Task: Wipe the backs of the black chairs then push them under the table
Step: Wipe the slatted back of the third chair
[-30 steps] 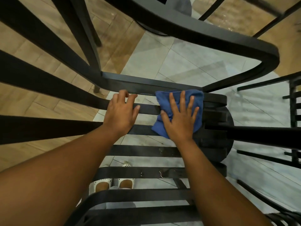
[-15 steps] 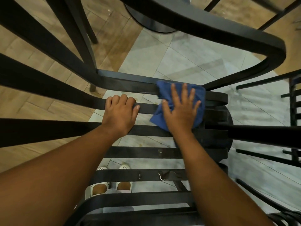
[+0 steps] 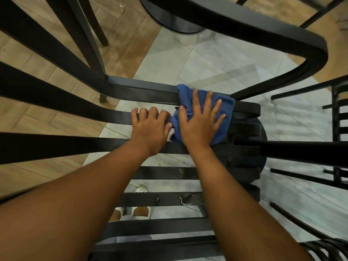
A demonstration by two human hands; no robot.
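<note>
From the head camera, looking steeply down, the black chair fills the view, its slats running across like rungs over the floor.

The right hand lies flat on a blue cloth, fingers straight and spread apart, palm pressing the cloth against the chair's slats. The cloth is bunched, reaching from the upper rail down across the next slat, just beside the spot where the slats meet the chair's right side.

The left hand rests on the slat immediately left of the cloth, its fingers curled over the slat's far edge in a grip, thumb lying along the near side and almost touching the cloth.

Both forearms stretch up from the bottom of the view. Between the lower slats a pair of white perforated shoes stands on pale floor tiles; wood-toned flooring lies to the left. A round dark surface base sits at the top, and part of another black chair shows at the right edge.
</note>
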